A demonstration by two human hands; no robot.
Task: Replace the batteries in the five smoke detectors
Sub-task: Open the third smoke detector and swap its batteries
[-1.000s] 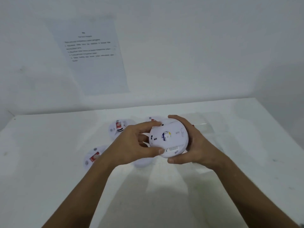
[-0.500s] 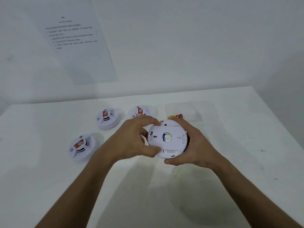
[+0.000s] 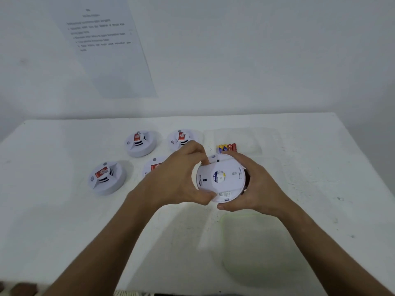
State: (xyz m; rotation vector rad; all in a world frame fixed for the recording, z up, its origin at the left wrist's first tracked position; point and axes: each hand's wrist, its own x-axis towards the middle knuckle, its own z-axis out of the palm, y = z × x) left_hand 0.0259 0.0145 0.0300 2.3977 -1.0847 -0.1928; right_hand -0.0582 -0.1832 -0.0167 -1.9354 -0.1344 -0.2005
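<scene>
Smoke detector [image 3: 221, 178] held above the table [image 3: 53, 221] with its underside turned up, gripped by left hand [image 3: 177, 184] and right hand [image 3: 254, 189] — fingers curled round its rim, four further detectors [image 3: 140, 143] resting at left, batteries [image 3: 227, 148] behind — apparently inside a clear container.

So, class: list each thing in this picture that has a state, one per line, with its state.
Round white smoke detector in the hands: off the table, back side facing the camera.
Four white smoke detectors on the table: face up, untouched.
Small batteries in the clear tray: lying loose.
Left hand: grips the held detector.
Right hand: grips its other edge.
</scene>
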